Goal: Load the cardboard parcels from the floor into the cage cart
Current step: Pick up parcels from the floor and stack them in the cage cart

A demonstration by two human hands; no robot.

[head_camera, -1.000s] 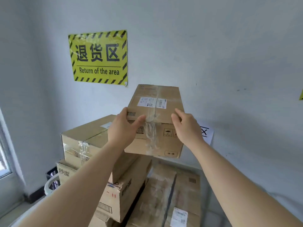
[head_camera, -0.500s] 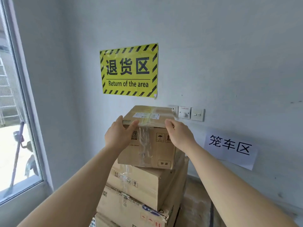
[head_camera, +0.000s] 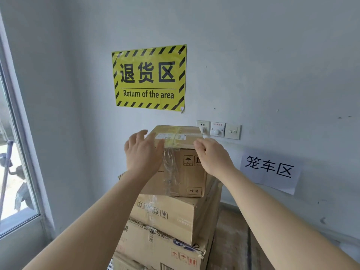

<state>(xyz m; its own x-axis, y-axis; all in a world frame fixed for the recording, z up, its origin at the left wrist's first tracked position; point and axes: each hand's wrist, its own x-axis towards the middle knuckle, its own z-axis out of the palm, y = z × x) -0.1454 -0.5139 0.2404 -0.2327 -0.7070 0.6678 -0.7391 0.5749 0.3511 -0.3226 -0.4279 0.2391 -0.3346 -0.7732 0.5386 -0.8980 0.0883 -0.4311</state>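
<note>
A small taped cardboard parcel [head_camera: 181, 168] with a white label rests on top of a stack of larger cardboard parcels [head_camera: 175, 217] against the wall. My left hand [head_camera: 143, 154] hovers at the parcel's near left corner with fingers spread and lifted off the cardboard. At the near right top edge, my right hand [head_camera: 212, 157] has loosely bent fingers whose tips just touch the parcel. Neither hand grips it. The cage cart's frame is hidden from this view.
A lower parcel [head_camera: 231, 240] lies to the right of the stack. On the wall are a yellow "Return of the area" sign [head_camera: 149, 77], sockets and switches [head_camera: 218, 130] just behind the top parcel, and a white paper sign [head_camera: 269, 169]. A window [head_camera: 13, 172] is at left.
The parcel was carried up and left, then set on the stack. Both hands, which gripped its top edge, have loosened, and the left has pulled back off it.
</note>
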